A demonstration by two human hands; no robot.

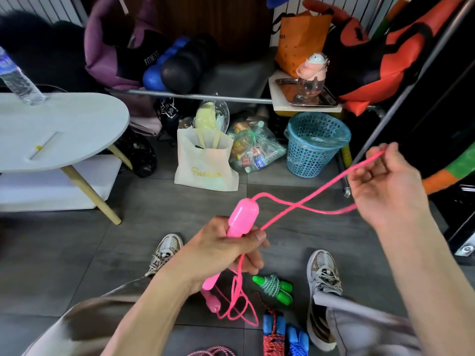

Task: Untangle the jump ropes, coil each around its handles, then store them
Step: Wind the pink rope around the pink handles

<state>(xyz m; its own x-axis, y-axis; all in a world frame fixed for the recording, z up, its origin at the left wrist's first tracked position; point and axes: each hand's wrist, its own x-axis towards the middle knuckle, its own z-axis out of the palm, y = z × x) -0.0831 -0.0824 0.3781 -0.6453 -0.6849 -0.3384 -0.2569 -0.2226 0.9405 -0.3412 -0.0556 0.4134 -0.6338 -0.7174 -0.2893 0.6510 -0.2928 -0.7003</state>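
1. Dark grey tiled floor [144,209] underfoot, lit evenly.
2. White oval side table [77,124] with wooden legs, up and left of the grip.
3. Metal rack rail [195,96] across the back, beyond the grip.
4. Blue perforated bin [314,147] up and right, beside a cream tote bag [205,163].

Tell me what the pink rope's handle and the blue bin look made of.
Pink handle: likely glossy moulded plastic; smooth with highlights.
Pink cord: seemingly smooth plastic or rubber, uniform, unbraided.
Blue bin: probably rigid plastic, perforated wall, thin film liner.
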